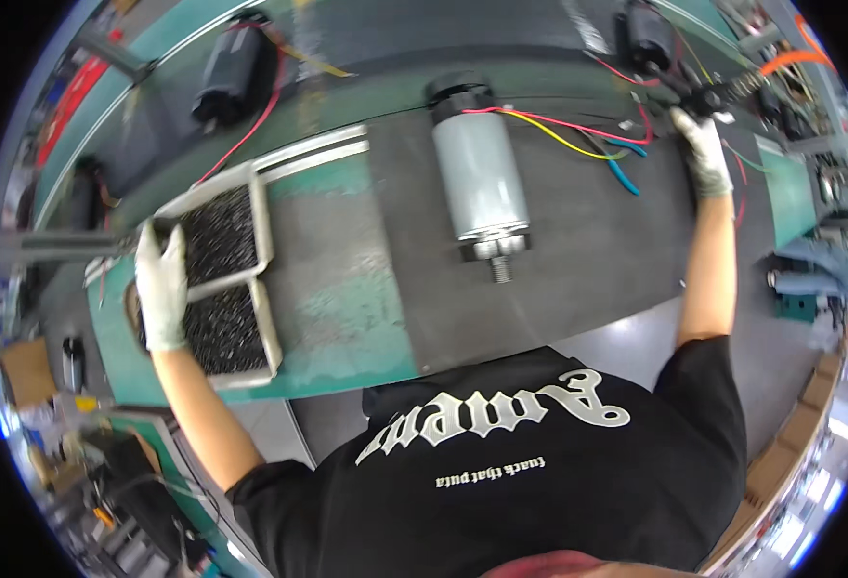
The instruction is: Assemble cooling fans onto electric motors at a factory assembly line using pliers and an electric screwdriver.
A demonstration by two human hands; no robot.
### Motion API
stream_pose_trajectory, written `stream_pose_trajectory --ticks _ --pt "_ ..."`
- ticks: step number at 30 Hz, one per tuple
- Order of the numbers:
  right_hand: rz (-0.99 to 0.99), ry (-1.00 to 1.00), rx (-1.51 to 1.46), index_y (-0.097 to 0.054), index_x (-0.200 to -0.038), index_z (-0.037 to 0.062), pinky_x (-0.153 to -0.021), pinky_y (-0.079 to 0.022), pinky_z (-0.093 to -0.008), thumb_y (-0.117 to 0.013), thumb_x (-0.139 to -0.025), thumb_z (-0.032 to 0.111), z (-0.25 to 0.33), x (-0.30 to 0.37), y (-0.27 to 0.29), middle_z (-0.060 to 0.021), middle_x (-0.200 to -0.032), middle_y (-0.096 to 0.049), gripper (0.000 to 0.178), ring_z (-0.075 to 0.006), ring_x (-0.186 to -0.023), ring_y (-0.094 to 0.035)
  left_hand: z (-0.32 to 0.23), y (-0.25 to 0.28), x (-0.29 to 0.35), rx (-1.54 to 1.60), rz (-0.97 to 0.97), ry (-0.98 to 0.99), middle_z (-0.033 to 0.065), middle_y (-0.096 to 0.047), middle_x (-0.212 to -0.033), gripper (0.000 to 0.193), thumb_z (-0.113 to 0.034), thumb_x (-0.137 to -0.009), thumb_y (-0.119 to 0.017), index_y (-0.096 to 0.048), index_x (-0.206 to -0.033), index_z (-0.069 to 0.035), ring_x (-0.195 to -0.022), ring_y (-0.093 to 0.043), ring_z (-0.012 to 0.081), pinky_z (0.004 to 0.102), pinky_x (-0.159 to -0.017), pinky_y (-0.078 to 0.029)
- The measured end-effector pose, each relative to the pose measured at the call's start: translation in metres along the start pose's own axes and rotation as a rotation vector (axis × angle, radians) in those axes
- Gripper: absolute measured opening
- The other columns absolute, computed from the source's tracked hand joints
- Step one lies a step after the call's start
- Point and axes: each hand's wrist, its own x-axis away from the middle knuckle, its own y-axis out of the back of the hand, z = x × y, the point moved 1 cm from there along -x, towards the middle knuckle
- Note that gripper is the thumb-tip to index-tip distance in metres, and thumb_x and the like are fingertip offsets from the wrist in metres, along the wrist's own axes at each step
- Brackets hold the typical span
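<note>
My left hand (162,289), in a white glove, is over the left edge of two pale bins (262,226) filled with small black screw-like parts (220,236). Its thumb and fingers are apart, and nothing shows between them. Far to the right, my gloved right hand (705,159) is closed at a black tool (708,99) on an orange coiled hose (795,60). Between my hands, a silver cylindrical motor (482,173) lies on the dark mat, its black cap away from me and its threaded shaft toward me. Red and yellow wires (559,122) run rightward from the cap.
Blue-handled pliers (622,173) lie right of the motor, partly under the wires. Beyond the bench edge, black motors (231,72) with wires lie at the far left, and another black motor (648,39) at the far right. A metal bar (58,247) reaches in at the left.
</note>
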Motion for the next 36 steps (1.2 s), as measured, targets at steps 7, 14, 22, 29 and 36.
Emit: stream_pose_trajectory --ticks 7,14,22,29,36 --pt "0.012 0.146 0.036 -0.054 -0.128 -0.0022 -0.099 -0.045 -0.0404 -0.065 -0.083 0.015 0.103 0.03 0.007 -0.0139 -0.121 -0.062 0.05 -0.027 -0.114 -0.059 -0.167 0.004 0.035 1.425 0.104 0.471 0.0081 -0.063 -0.089 0.025 -0.016 -0.089 -0.067 -0.061 -0.106 0.001 -0.071 -0.059 0.012 0.0226 -0.065 -0.05" --pt "-0.221 0.223 -0.795 -0.049 -0.127 -0.0088 -0.094 -0.047 -0.0539 -0.06 -0.085 0.013 0.199 0.088 -0.118 -0.0202 -0.12 -0.059 0.049 -0.0413 -0.11 -0.06 -0.302 -0.069 0.067 2.727 0.675 0.61 0.0055 -0.059 -0.092 0.039 -0.032 -0.091 -0.069 -0.058 -0.115 -0.003 -0.062 -0.051 0.0083 0.0273 -0.061 -0.044" --pt "-0.139 0.215 -0.859 -0.045 -0.13 -0.0093 -0.092 -0.049 -0.0563 -0.056 -0.087 0.012 0.207 0.105 -0.136 -0.0253 -0.125 -0.053 0.049 -0.0444 -0.117 -0.052 -0.327 -0.066 0.072 2.658 0.713 0.687 0.0013 -0.063 -0.088 0.032 -0.032 -0.094 -0.064 -0.062 -0.112 -0.006 -0.06 -0.05 0.0084 0.0288 -0.063 -0.044" --pt "-0.008 0.128 -0.981 -0.041 -0.132 -0.0097 -0.09 -0.051 -0.0584 -0.052 -0.089 0.011 0.187 0.118 -0.135 -0.0298 -0.129 -0.048 0.049 -0.047 -0.124 -0.046 -0.317 -0.063 0.092 2.054 0.887 0.705 0.0019 -0.053 -0.076 0.032 -0.036 -0.095 -0.063 -0.055 -0.096 -0.006 -0.051 -0.039 0.0058 0.0222 -0.051 -0.034" --pt "0.079 0.016 -1.074 -0.036 -0.135 -0.01 -0.088 -0.053 -0.0605 -0.048 -0.091 0.009 0.163 0.13 -0.149 -0.0343 -0.134 -0.043 0.05 -0.0497 -0.13 -0.04 -0.309 -0.09 0.149 2.285 1.116 1.151 0.0016 -0.053 -0.075 0.022 -0.035 -0.099 -0.054 -0.051 -0.098 -0.014 -0.061 -0.049 0.0115 0.0276 -0.06 -0.043"
